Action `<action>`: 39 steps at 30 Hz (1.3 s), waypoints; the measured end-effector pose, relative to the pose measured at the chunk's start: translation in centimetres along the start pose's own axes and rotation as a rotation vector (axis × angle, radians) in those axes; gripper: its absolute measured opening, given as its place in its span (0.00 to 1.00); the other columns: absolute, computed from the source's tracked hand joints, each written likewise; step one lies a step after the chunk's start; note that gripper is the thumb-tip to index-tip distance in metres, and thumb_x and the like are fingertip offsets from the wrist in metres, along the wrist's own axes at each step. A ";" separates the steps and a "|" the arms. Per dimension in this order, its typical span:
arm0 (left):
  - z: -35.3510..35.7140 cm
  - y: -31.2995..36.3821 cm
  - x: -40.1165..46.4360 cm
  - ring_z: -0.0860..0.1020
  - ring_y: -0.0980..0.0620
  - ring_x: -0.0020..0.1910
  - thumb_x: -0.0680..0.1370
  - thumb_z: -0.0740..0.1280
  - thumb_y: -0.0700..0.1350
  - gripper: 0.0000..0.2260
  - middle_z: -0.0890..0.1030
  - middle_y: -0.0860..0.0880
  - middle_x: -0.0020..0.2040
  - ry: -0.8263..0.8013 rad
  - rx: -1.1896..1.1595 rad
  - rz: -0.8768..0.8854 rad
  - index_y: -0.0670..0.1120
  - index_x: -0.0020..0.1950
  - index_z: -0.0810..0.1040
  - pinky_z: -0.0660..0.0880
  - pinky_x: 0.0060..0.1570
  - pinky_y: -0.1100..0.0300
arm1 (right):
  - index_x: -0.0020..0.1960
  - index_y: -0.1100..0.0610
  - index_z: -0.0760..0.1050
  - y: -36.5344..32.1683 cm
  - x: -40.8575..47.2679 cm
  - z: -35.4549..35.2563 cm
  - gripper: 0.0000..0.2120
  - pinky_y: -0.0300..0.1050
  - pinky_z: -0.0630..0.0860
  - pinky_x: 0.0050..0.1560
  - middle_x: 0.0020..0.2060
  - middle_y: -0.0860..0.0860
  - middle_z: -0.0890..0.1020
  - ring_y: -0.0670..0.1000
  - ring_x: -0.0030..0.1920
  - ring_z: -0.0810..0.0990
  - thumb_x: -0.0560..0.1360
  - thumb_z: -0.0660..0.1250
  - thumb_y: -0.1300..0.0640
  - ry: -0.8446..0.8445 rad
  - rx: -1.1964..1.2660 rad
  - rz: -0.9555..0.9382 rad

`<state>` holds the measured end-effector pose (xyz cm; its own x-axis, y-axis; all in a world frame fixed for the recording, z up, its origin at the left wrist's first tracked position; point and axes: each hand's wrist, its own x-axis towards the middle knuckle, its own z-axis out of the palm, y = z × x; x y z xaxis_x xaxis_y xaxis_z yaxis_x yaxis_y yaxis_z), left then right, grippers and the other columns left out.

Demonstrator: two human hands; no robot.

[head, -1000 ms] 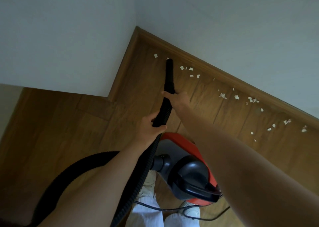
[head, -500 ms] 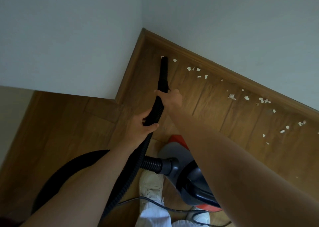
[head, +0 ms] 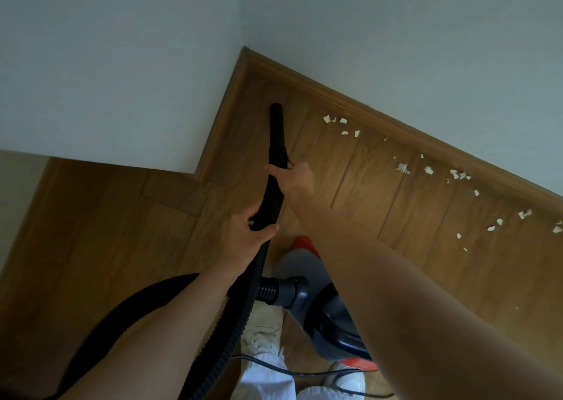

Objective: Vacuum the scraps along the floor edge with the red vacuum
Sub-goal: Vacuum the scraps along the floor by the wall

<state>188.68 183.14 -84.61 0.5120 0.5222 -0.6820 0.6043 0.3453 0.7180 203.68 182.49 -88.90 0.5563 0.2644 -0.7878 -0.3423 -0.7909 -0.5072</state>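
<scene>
White walls (head: 122, 64) meet at an inner corner above a wood plank floor (head: 396, 217) edged with a wooden baseboard (head: 396, 125). At the person's feet sits the red vacuum (head: 316, 305), its ribbed black hose (head: 237, 323) looping left and rising to the black nozzle (head: 276, 128), whose tip is down on the floor near the corner. Left hand (head: 243, 238) is clenched around the hose; right hand (head: 292, 177) grasps the nozzle base. Paper scraps (head: 341, 125) lie strung along the baseboard, to the right of the nozzle tip.
</scene>
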 end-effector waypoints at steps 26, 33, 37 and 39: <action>9.8 0.3 -2.9 0.74 0.63 0.60 0.72 0.74 0.40 0.29 0.75 0.58 0.62 -0.149 0.115 0.024 0.50 0.71 0.70 0.66 0.56 0.79 | 0.73 0.50 0.65 8.0 -0.8 -10.8 0.32 0.48 0.82 0.45 0.51 0.53 0.82 0.51 0.47 0.83 0.72 0.73 0.51 0.027 0.042 -0.069; 6.5 -0.2 -2.2 0.77 0.64 0.56 0.72 0.75 0.40 0.29 0.78 0.53 0.61 -0.044 0.111 -0.018 0.49 0.71 0.71 0.72 0.55 0.72 | 0.75 0.48 0.60 6.2 0.2 -6.2 0.36 0.37 0.79 0.38 0.58 0.53 0.80 0.49 0.49 0.81 0.72 0.73 0.50 -0.055 0.048 -0.123; 8.1 0.1 -2.5 0.76 0.64 0.58 0.72 0.75 0.41 0.29 0.77 0.55 0.63 -0.082 0.099 -0.002 0.51 0.71 0.70 0.70 0.57 0.74 | 0.73 0.49 0.64 7.1 0.5 -7.7 0.35 0.45 0.83 0.42 0.56 0.54 0.81 0.51 0.48 0.82 0.70 0.74 0.51 -0.026 0.126 -0.056; 9.7 0.2 -2.6 0.75 0.66 0.58 0.72 0.75 0.40 0.29 0.77 0.56 0.63 -0.108 0.100 0.020 0.52 0.71 0.70 0.69 0.57 0.75 | 0.72 0.51 0.65 7.8 0.7 -9.7 0.34 0.44 0.82 0.40 0.53 0.53 0.81 0.50 0.47 0.82 0.70 0.75 0.52 -0.014 0.137 -0.044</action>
<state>193.39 174.28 -83.99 0.5843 0.4391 -0.6825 0.6481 0.2537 0.7181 208.69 171.15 -90.02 0.5627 0.3056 -0.7681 -0.4188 -0.6957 -0.5836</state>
